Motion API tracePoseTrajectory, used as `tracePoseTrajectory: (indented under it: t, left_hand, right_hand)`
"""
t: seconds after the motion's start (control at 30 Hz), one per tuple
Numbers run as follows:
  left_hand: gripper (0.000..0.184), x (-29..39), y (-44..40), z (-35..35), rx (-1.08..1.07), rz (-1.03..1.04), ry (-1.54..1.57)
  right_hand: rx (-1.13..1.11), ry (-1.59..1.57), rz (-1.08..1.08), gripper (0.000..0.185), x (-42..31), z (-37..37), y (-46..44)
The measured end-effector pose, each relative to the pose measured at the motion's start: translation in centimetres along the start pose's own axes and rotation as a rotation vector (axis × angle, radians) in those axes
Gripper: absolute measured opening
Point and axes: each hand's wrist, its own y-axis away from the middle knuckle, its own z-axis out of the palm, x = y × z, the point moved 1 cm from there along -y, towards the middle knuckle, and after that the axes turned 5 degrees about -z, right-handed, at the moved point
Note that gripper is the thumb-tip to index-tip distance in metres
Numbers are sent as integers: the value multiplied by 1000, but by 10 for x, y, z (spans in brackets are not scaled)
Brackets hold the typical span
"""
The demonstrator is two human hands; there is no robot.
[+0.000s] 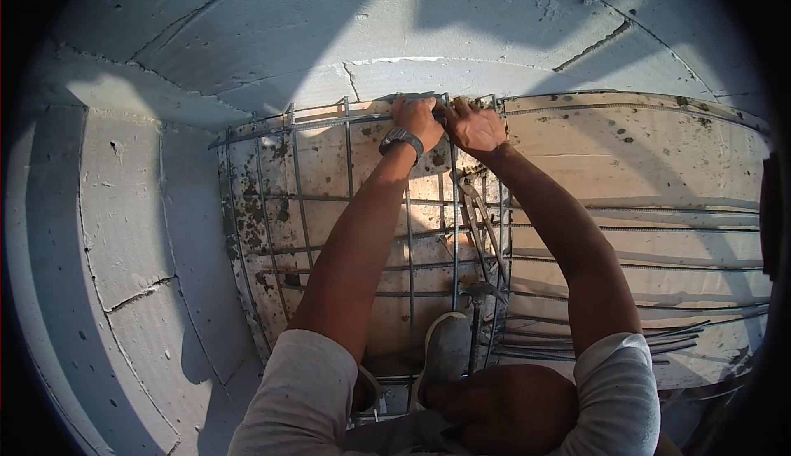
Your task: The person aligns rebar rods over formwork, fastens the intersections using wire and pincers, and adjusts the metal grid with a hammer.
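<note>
My left hand [418,122], with a watch [401,141] on its wrist, is closed at the far edge of a rebar grid [456,242], beside the block wall. Right next to it, my right hand [478,129] is closed too, its fingertips bent down at an upright bar. Whatever the fingers of both hands hold is too small or hidden to make out. Below my right hand, a pair of long-handled pincers [479,217] lies on the grid with its jaws toward the wall. A hammer [484,292] lies nearer my shoe.
Pale block walls [461,28] rise in front and at the left. Stained formwork boards [626,159] lie under the bars. Long rebars [634,228] run off to the right, with several loose bar ends [659,341] lower down. My shoe [445,349] stands among the bars.
</note>
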Motion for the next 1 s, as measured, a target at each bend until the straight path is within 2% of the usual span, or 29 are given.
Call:
tracePoseTrajectory:
  t: [0.1,0.2,0.27,0.33,0.47,0.6,0.63,0.73,0.77,0.83,0.87,0.9,0.93,1.0]
  left_hand:
    - [44,0,-2,-1,1,-2,-4]
    - [39,-2,-4,2,3,21,8]
    - [39,2,-2,-5,-6,64,-8]
    - [31,-13,-13,16,53,101,38]
    - [26,-24,-19,26,79,143,70]
    - [28,-47,-36,60,95,141,2]
    - [28,-44,-37,59,84,131,-20]
    - [30,-26,-23,30,-5,98,8]
    - [30,-3,-3,3,3,48,-106]
    - [31,9,6,-17,-76,23,-18]
    - [31,11,8,-19,-116,9,31]
    - [28,10,9,-17,-63,38,32]
    - [27,8,9,-13,-32,52,52]
    - [26,5,10,-9,33,79,89]
  right_hand:
    - [5,-79,167,24,-13,-11,-7]
    - [-9,-131,259,25,-19,-22,-15]
    - [-179,-159,387,31,-20,-25,-26]
    - [-354,-157,527,35,-14,-14,-36]
    - [-263,-312,729,42,-12,-7,-36]
    - [-197,-707,1041,46,4,13,-37]
    - [-126,-728,1037,41,6,25,-35]
    - [-88,-289,307,29,25,54,-13]
    - [-50,-381,387,31,21,48,-1]
    - [80,-616,680,38,-5,12,36]
    - [55,-622,744,42,-22,-7,62]
    - [-53,-593,794,48,-40,-22,90]
    - [-79,-491,806,49,-62,-35,116]
    - [-168,-258,609,54,-92,-20,172]
